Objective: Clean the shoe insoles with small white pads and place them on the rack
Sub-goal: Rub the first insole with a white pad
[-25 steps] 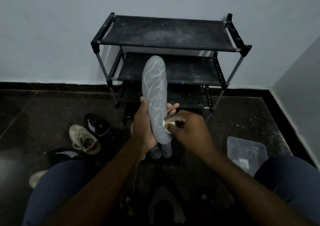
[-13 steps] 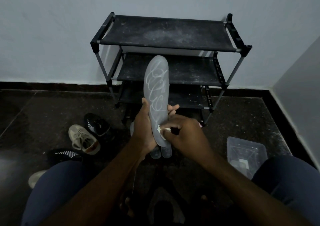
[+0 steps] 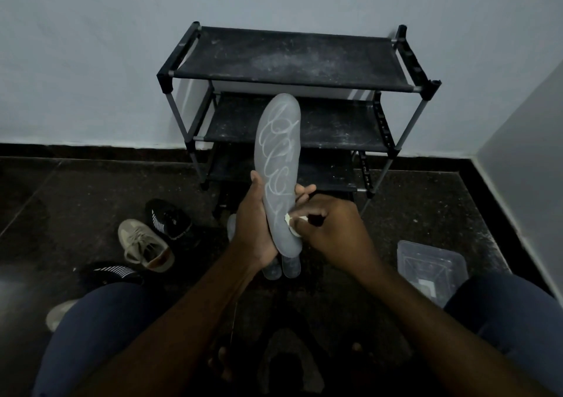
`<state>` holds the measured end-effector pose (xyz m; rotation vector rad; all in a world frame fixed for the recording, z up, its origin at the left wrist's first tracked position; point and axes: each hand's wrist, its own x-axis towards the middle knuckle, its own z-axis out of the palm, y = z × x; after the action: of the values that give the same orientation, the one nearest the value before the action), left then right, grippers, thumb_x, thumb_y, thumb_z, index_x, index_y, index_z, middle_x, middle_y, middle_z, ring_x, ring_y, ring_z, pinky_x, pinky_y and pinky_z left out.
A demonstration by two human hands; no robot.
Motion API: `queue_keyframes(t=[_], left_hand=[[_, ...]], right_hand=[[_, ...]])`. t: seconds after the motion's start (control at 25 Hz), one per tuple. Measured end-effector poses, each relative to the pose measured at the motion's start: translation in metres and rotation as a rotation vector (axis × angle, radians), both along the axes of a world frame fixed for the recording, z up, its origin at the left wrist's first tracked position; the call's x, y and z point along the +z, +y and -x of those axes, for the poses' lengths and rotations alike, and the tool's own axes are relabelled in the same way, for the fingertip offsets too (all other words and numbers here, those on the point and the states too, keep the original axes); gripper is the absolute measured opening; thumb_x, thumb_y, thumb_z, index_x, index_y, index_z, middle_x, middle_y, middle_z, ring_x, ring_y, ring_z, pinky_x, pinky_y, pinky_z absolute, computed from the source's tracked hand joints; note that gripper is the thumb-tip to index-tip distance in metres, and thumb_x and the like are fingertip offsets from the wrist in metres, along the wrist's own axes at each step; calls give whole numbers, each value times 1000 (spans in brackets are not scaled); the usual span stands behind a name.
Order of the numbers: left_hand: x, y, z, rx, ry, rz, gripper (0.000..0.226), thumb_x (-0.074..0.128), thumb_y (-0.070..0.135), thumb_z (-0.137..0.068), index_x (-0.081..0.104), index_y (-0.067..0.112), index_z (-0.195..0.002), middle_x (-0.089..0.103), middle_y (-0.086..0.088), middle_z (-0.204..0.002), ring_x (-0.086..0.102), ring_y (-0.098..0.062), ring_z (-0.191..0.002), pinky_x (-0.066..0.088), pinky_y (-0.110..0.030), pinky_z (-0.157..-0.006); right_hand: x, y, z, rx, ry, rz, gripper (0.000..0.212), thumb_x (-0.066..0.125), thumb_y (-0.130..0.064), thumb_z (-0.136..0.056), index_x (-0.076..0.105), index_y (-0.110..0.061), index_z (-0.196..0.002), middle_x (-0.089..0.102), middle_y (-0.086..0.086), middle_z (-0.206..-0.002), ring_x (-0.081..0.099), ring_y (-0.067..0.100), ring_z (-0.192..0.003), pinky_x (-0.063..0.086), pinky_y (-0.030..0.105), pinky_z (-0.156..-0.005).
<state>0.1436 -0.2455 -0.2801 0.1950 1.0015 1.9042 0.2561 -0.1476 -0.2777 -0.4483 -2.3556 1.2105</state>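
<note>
A grey insole [image 3: 278, 152] with pale looping streaks stands upright in front of me, toe end up. My left hand [image 3: 254, 229] grips its lower half from the left, fingertips showing past the right edge. My right hand [image 3: 330, 226] pinches a small white pad [image 3: 289, 223] and presses it against the insole's right edge near the heel. Behind stands the black three-shelf rack [image 3: 292, 61], its shelves bare and dusty. Two more grey insole ends [image 3: 281, 267] show on the floor below my hands.
A beige sneaker [image 3: 143, 244] and black striped shoes [image 3: 169, 216] lie on the dark floor at left. A clear plastic container [image 3: 431, 265] sits at right near my knee. White walls close the back and right side.
My right hand with the pad has slid along the insole's lower right edge, down and then slightly back up. The insole has tilted a little in my left hand.
</note>
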Motion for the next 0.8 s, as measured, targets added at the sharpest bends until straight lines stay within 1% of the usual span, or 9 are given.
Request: queue_keyframes(t=[0.12, 0.2, 0.28, 0.36, 0.44, 0.56, 0.64, 0.68, 0.8], left_hand=[[-2, 1, -1, -19, 19, 33, 83, 20, 66, -102, 61, -5, -116, 69, -27, -119, 63, -35, -124, 55, -42, -97], [-4, 1, -1, 1, 39, 52, 82, 19, 65, -102, 60, -6, -115, 71, -25, -115, 64, -33, -122, 56, -37, -94], [-5, 0, 0, 19, 46, 44, 80, 20, 64, -103, 62, -4, -111, 73, -22, -107, 63, -34, -123, 52, -40, -98], [-6, 1, -2, 8, 32, 27, 83, 21, 64, -103, 60, -7, -120, 66, -31, -122, 59, -36, -128, 48, -47, -106], [-5, 3, -6, 7, 20, 34, 86, 22, 65, -102, 53, -9, -134, 58, -34, -134, 58, -36, -129, 47, -48, -107], [-1, 4, -5, 21, 43, 82, 83, 22, 65, -102, 61, -6, -120, 72, -24, -113, 64, -34, -121, 51, -41, -100], [0, 2, -3, 46, 35, 49, 78, 23, 63, -103, 64, -2, -110, 75, -18, -100, 65, -34, -120, 51, -40, -98], [0, 2, -3, 43, 31, 34, 77, 23, 63, -103, 64, -2, -111, 74, -18, -100, 64, -35, -122, 52, -41, -98], [1, 2, -8, 20, 4, 25, 79, 22, 63, -103, 60, -2, -126, 65, -30, -125, 57, -39, -130, 50, -47, -104]], right_hand=[[5, -11, 5, 49, 26, -14, 9, 77, -6, -87, 82, -11, -92, 78, -5, -95, 71, 3, -94, 51, 15, -93], [4, -17, 1, 113, -1, -28, 11, 77, -7, -88, 82, -13, -94, 77, -7, -95, 70, 2, -94, 52, 17, -89], [2, -14, -3, 120, -30, -27, 12, 77, -7, -87, 83, -14, -96, 77, -8, -96, 70, 2, -95, 52, 15, -87], [2, -7, 0, 56, -4, -9, 11, 78, -6, -87, 83, -13, -94, 78, -6, -97, 70, 4, -99, 49, 11, -92], [5, -7, 5, 30, 35, -3, 11, 77, -5, -87, 82, -12, -94, 78, -4, -96, 71, 5, -95, 48, 11, -94], [7, -16, 3, 140, 26, -36, 12, 76, -5, -87, 82, -12, -94, 76, -5, -93, 70, 5, -90, 52, 19, -90], [8, -14, -1, 167, -9, -30, 12, 77, -5, -85, 82, -12, -93, 77, -5, -94, 71, 5, -92, 52, 16, -87], [7, -10, -1, 138, -13, -11, 11, 78, -5, -85, 82, -12, -93, 77, -5, -96, 71, 4, -95, 50, 12, -89], [10, -4, 5, 57, 37, 7, 9, 78, -4, -86, 83, -10, -92, 78, -3, -96, 70, 6, -97, 45, 7, -92]])
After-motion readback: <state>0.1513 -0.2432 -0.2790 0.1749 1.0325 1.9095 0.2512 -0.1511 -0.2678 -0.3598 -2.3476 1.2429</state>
